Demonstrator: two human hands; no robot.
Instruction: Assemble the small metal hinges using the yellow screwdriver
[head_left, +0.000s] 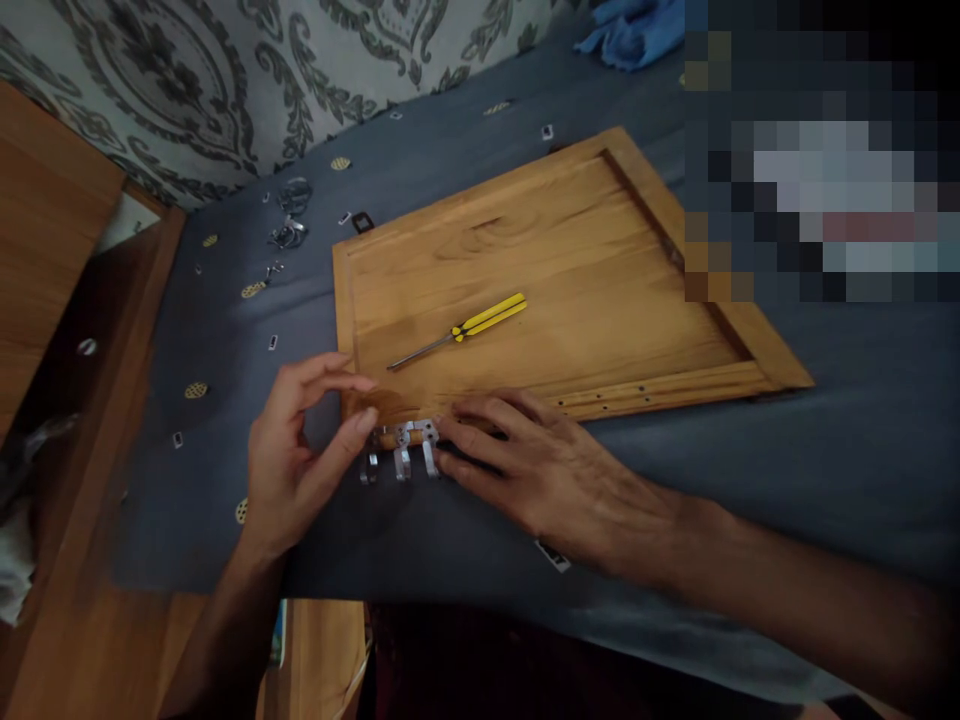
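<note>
A framed wooden cabinet door (585, 270) lies flat on the dark bedsheet. At its near left edge sit metal hinges (405, 445), three showing side by side, with their arms jutting out toward me. My left hand (292, 450) is open beside the leftmost hinge, thumb and fingers apart with nothing between them. Laid over the door's near edge, my right hand (547, 465) has its fingers stretched out. Its fingertips reach the rightmost hinge and seem to touch it. A screwdriver (457, 332) with a yellow handle rests on the door panel, tip toward my left hand.
More metal hinge pieces (289, 232) lie on the patterned bedsheet (225, 320) at the far left. A blue cloth (634, 35) is at the back. Wooden furniture (67, 480) borders the left side, and a patterned wall covering (315, 70) rises behind. The upper right is pixelated.
</note>
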